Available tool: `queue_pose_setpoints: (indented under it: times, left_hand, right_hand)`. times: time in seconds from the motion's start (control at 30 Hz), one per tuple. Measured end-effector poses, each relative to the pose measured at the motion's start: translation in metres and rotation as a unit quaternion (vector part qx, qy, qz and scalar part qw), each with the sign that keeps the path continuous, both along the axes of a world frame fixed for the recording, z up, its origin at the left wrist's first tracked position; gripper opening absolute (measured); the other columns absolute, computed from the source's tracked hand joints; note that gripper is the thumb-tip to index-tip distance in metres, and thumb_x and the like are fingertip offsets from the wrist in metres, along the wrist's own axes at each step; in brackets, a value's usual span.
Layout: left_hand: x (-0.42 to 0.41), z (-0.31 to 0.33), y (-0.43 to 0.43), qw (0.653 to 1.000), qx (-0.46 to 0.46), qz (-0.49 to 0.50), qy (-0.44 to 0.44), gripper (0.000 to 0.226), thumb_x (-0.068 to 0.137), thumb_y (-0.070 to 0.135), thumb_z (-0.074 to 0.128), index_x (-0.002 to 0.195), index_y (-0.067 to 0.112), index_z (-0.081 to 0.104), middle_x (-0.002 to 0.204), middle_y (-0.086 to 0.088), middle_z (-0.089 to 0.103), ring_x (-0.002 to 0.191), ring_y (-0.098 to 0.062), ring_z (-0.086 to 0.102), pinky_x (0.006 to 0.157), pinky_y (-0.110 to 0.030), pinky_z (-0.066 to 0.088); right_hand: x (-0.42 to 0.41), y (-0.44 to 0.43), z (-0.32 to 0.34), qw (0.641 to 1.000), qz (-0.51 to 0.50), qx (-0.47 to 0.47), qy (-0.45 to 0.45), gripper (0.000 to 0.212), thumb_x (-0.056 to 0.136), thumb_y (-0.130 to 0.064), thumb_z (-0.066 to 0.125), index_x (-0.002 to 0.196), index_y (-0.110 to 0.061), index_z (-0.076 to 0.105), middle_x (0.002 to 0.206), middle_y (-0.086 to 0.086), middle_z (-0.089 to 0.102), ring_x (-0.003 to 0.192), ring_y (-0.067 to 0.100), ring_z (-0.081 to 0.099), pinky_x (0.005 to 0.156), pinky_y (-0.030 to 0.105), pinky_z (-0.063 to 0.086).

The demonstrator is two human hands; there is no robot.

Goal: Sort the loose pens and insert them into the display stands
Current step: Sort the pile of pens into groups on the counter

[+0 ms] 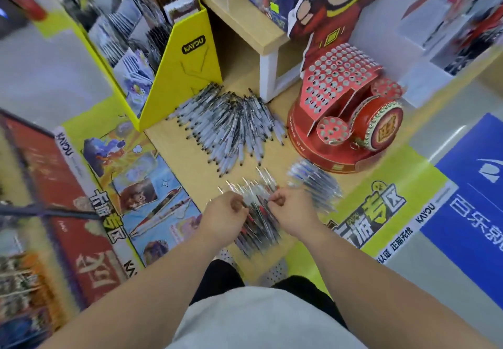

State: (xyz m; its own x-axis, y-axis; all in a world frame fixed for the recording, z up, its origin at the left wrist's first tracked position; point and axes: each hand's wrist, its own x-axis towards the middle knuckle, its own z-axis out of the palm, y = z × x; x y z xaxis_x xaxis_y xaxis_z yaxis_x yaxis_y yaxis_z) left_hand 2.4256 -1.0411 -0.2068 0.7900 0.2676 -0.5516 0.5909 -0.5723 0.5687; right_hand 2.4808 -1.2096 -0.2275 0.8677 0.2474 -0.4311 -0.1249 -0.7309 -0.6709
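A heap of red-accented pens (257, 223) lies on the wooden counter just in front of me. My left hand (224, 216) and my right hand (292, 208) both rest on this heap, fingers pinched around pens near its top. A large fan of grey pens (231, 128) lies farther back, and a small bunch of blue pens (315, 185) lies to the right. The red drum-shaped display stand (345, 114) with many empty holes stands at the right rear.
A yellow card display box (187, 70) stands at the back left. A wooden shelf (245, 21) with a white leg rises behind the pens. Printed boxes (68, 212) crowd the left, and the counter's yellow-edged front (389, 204) runs at the right.
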Motion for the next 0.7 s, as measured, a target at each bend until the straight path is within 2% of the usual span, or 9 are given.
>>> queue_pose_setpoints:
  times: [0.1, 0.17, 0.23, 0.3, 0.37, 0.43, 0.5, 0.6, 0.7]
  left_hand:
    - [-0.005, -0.001, -0.001, 0.999, -0.006, 0.024, -0.032, 0.025, 0.099, 0.022, 0.06, 0.123, 0.02, 0.064, 0.111, 0.002, 0.065, 0.087, -0.015, 0.062, 0.072, -0.025, 0.045]
    - [-0.012, -0.002, 0.004, 0.994, 0.007, 0.075, -0.083, 0.022, 0.097, 0.024, 0.063, 0.119, 0.02, 0.065, 0.106, 0.004, 0.063, 0.083, -0.015, 0.061, 0.07, -0.025, 0.043]
    - [-0.021, -0.007, 0.011, 0.983, 0.055, 0.132, -0.114, 0.027, 0.095, 0.029, 0.066, 0.12, 0.02, 0.061, 0.11, 0.002, 0.057, 0.087, -0.018, 0.058, 0.074, -0.028, 0.043]
    - [-0.033, -0.017, 0.016, 0.977, 0.082, 0.176, -0.091, 0.041, 0.093, 0.032, 0.067, 0.128, 0.018, 0.054, 0.12, 0.001, 0.047, 0.099, -0.019, 0.053, 0.084, -0.033, 0.043]
    - [-0.044, -0.027, 0.014, 0.973, 0.063, 0.215, -0.055, 0.055, 0.089, 0.036, 0.069, 0.136, 0.015, 0.049, 0.123, 0.001, 0.044, 0.109, -0.022, 0.053, 0.092, -0.04, 0.046]
    - [-0.05, -0.033, 0.007, 0.969, 0.03, 0.245, -0.026, 0.063, 0.086, 0.04, 0.067, 0.139, 0.013, 0.048, 0.128, -0.003, 0.048, 0.116, -0.027, 0.053, 0.098, -0.048, 0.048]
    - [-0.051, -0.036, 0.001, 0.967, 0.011, 0.254, -0.023, 0.06, 0.086, 0.037, 0.065, 0.139, 0.012, 0.049, 0.124, -0.005, 0.054, 0.113, -0.026, 0.055, 0.097, -0.046, 0.048]
    - [-0.048, -0.035, -0.004, 0.965, 0.003, 0.261, -0.033, 0.049, 0.092, 0.021, 0.065, 0.137, 0.007, 0.051, 0.091, 0.013, 0.05, 0.095, -0.023, 0.056, 0.085, -0.038, 0.047]
    - [-0.046, -0.036, -0.003, 0.964, 0.003, 0.265, -0.031, 0.05, 0.093, 0.02, 0.066, 0.138, 0.008, 0.05, 0.096, 0.006, 0.054, 0.093, -0.022, 0.057, 0.082, -0.039, 0.05]
  right_hand:
    - [0.001, 0.003, -0.002, 0.999, 0.034, -0.019, 0.012, 0.015, 0.091, -0.022, 0.069, 0.104, -0.018, 0.075, 0.093, -0.005, 0.071, 0.087, 0.013, 0.066, 0.081, 0.027, 0.054]
    - [-0.001, 0.0, -0.005, 1.0, 0.029, -0.009, -0.005, 0.014, 0.092, -0.024, 0.069, 0.104, -0.021, 0.073, 0.089, -0.008, 0.069, 0.083, 0.011, 0.064, 0.079, 0.029, 0.054]
    - [-0.002, -0.003, -0.008, 0.998, 0.019, -0.024, -0.053, 0.021, 0.091, -0.028, 0.069, 0.111, -0.021, 0.071, 0.088, -0.009, 0.064, 0.08, 0.009, 0.06, 0.075, 0.031, 0.053]
    - [-0.004, -0.008, -0.014, 0.991, 0.029, -0.075, -0.104, 0.035, 0.091, -0.034, 0.068, 0.122, -0.019, 0.067, 0.109, 0.0, 0.064, 0.097, 0.017, 0.06, 0.081, 0.033, 0.053]
    - [-0.006, -0.01, -0.016, 0.987, 0.041, -0.108, -0.115, 0.044, 0.091, -0.036, 0.067, 0.129, -0.016, 0.064, 0.127, 0.005, 0.058, 0.115, 0.025, 0.054, 0.09, 0.036, 0.051]
    - [-0.007, -0.01, -0.018, 0.988, 0.049, -0.11, -0.1, 0.047, 0.092, -0.035, 0.066, 0.133, -0.013, 0.061, 0.132, 0.008, 0.054, 0.118, 0.027, 0.053, 0.094, 0.037, 0.051]
    - [-0.009, -0.01, -0.021, 0.988, 0.063, -0.104, -0.092, 0.048, 0.093, -0.032, 0.066, 0.136, -0.011, 0.058, 0.134, 0.01, 0.053, 0.118, 0.028, 0.054, 0.099, 0.039, 0.049]
    - [-0.009, -0.012, -0.023, 0.989, 0.072, -0.095, -0.09, 0.047, 0.094, -0.028, 0.065, 0.136, -0.011, 0.058, 0.134, 0.01, 0.054, 0.124, 0.029, 0.05, 0.099, 0.039, 0.048]
    - [-0.008, -0.012, -0.024, 0.99, 0.073, -0.08, -0.087, 0.044, 0.094, -0.025, 0.064, 0.135, -0.012, 0.06, 0.135, 0.008, 0.054, 0.123, 0.028, 0.05, 0.095, 0.037, 0.049]
